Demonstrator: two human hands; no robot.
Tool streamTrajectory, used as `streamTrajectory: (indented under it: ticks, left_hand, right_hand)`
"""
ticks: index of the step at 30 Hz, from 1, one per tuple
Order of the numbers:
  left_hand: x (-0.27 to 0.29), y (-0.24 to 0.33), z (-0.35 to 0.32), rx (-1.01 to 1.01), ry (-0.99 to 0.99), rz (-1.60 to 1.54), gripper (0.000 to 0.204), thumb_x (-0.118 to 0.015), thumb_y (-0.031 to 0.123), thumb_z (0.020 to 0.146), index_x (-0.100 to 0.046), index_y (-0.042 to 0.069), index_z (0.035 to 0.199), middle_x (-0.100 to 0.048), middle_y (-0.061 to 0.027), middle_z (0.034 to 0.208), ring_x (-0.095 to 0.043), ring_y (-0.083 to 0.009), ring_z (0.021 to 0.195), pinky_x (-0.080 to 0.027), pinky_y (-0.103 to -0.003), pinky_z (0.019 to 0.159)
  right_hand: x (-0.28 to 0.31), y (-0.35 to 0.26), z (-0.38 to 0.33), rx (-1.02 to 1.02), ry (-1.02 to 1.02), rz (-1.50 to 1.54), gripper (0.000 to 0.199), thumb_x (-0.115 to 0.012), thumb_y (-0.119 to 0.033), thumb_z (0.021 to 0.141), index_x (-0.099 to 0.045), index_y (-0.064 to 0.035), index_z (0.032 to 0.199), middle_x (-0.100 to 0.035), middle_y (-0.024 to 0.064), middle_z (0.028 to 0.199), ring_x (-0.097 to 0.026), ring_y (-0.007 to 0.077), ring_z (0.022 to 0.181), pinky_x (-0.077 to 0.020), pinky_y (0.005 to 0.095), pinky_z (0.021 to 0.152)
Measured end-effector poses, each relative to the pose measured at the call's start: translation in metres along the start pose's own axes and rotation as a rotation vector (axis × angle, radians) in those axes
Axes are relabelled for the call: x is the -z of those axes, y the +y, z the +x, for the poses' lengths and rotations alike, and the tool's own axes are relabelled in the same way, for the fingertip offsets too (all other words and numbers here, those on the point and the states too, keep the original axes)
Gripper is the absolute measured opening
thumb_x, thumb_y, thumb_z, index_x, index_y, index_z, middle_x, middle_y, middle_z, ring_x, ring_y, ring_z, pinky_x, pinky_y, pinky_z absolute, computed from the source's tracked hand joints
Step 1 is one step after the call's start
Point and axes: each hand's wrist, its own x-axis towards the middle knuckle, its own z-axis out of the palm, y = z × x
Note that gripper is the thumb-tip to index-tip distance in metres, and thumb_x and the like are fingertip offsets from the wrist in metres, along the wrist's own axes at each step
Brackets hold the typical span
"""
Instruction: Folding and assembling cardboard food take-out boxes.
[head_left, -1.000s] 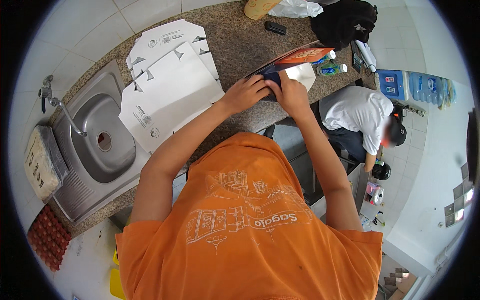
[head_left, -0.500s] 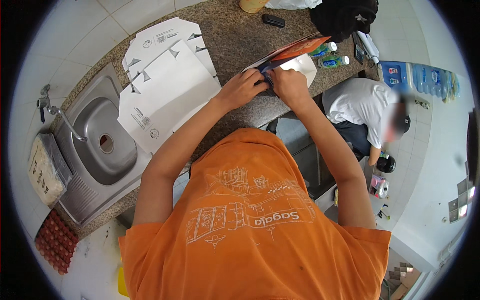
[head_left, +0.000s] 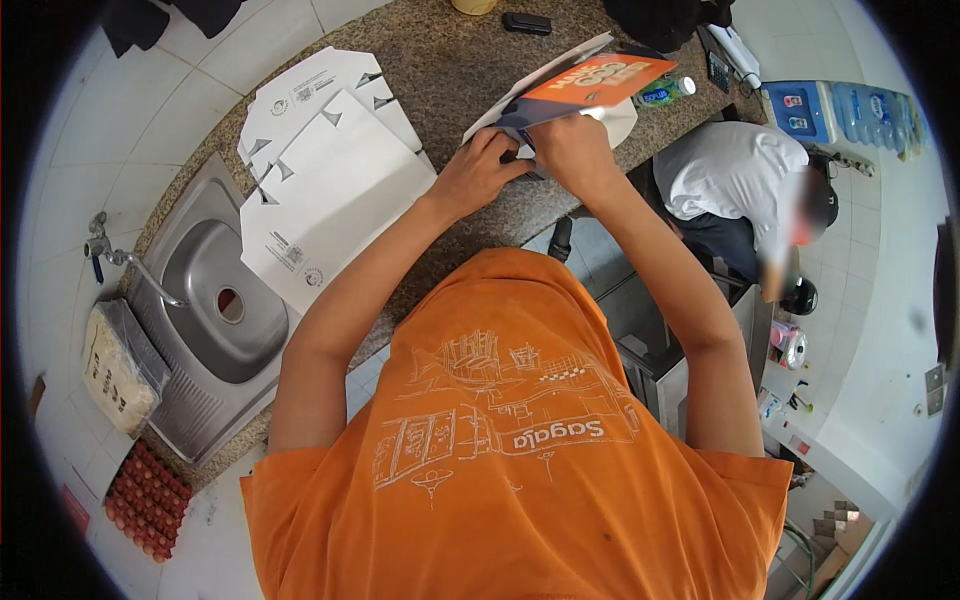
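Observation:
Both my hands are on a part-folded cardboard box [head_left: 600, 85] at the counter's front edge. Its printed outside is orange and dark blue, its inside white. My left hand [head_left: 480, 178] has its fingers bent around the near left edge of the card. Closed, my right hand [head_left: 577, 158] presses at the near corner beside it, and its fingertips are partly hidden behind the card. To the left, flat white cardboard box blanks [head_left: 345, 200] with cut slots lie overlapping on the counter, reaching over the sink's edge.
A steel sink [head_left: 200, 340] with a tap [head_left: 105, 245] is at left, beside a plastic-wrapped pack [head_left: 122, 375] and egg trays [head_left: 147, 500]. A bottle [head_left: 668, 90] stands behind the box; a black case [head_left: 527, 23] lies farther back. A person in white [head_left: 730, 175] bends at right.
The box's printed orange panel has swung open and shows more of its face. My right hand has turned slightly at the corner. The whole view has shifted a little.

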Motion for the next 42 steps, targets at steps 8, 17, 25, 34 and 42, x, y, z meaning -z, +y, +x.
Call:
streamTrajectory:
  ticks: [8,17,25,34,42]
  left_hand:
    - [0.007,-0.006,-0.002,0.028,-0.072,0.026,0.030,-0.065,0.005,0.084,-0.073,0.019,0.110,-0.054,-0.0080,0.110,-0.052,-0.0309,0.113,-0.050,-0.043,0.102]
    - [-0.009,0.012,0.002,0.055,0.090,-0.114,0.018,-0.073,0.011,0.088,-0.073,0.015,0.106,-0.054,-0.0094,0.110,-0.049,-0.0318,0.110,-0.044,-0.046,0.100]
    - [-0.015,0.019,0.003,0.110,0.134,-0.236,0.019,-0.080,0.014,0.085,-0.070,0.007,0.099,-0.057,-0.0082,0.112,-0.048,-0.0327,0.113,-0.041,-0.045,0.100]
    - [-0.010,0.030,0.011,0.237,0.168,-0.283,0.015,-0.081,0.012,0.084,-0.070,0.007,0.094,-0.057,-0.0092,0.106,-0.050,-0.0330,0.110,-0.046,-0.045,0.094]
    - [-0.011,0.029,0.008,0.165,0.147,-0.232,0.018,-0.080,0.007,0.081,-0.072,0.008,0.097,-0.057,-0.0075,0.103,-0.051,-0.0312,0.108,-0.045,-0.044,0.097]
  right_hand:
    - [-0.009,-0.007,-0.003,0.068,-0.139,0.012,0.016,-0.072,-0.021,0.080,-0.068,-0.0081,0.089,-0.072,0.0143,0.074,-0.074,0.0326,0.071,-0.0580,0.0447,0.061]
    - [-0.021,-0.005,0.008,0.039,-0.070,0.064,0.021,-0.070,-0.021,0.082,-0.069,-0.0075,0.098,-0.070,0.0144,0.070,-0.073,0.0326,0.066,-0.0570,0.0438,0.057]
    - [-0.027,-0.003,0.007,0.028,-0.057,0.014,0.022,-0.066,-0.028,0.090,-0.070,-0.0076,0.097,-0.071,0.0149,0.071,-0.072,0.0325,0.064,-0.0565,0.0438,0.057]
    - [0.016,0.018,-0.033,0.048,-0.213,0.244,0.027,-0.070,-0.029,0.094,-0.068,-0.0022,0.089,-0.071,0.0189,0.081,-0.070,0.0387,0.080,-0.0546,0.0489,0.068]
    - [-0.016,0.004,-0.055,-0.043,-0.024,0.077,0.018,-0.065,-0.020,0.096,-0.065,-0.0050,0.086,-0.069,0.0155,0.079,-0.070,0.0351,0.078,-0.0558,0.0474,0.066]
